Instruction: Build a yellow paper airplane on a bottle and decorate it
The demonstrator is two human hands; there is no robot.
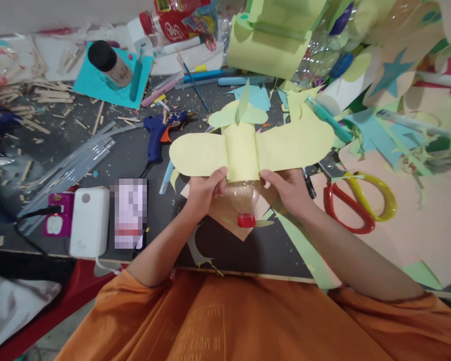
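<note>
Between my hands is a toy airplane [242, 150] made from a clear plastic bottle wrapped in pale yellow paper. Its red cap [246, 220] points toward me, and the paper tail fins [239, 113] are at the far end. A rounded paper wing spreads out on each side. My left hand [209, 188] pinches the plane where the left wing meets the body. At the root of the right wing, my right hand [285, 188] grips in the same way, thumb on top. The fingers underneath are partly hidden by the paper.
Scissors [349, 205] with red and yellow handles lie right of my right hand. A blue glue gun [156, 138], glue sticks [71, 170], a phone [131, 213] and a white power bank [89, 223] lie on the left. Paper scraps and pens surround the plane.
</note>
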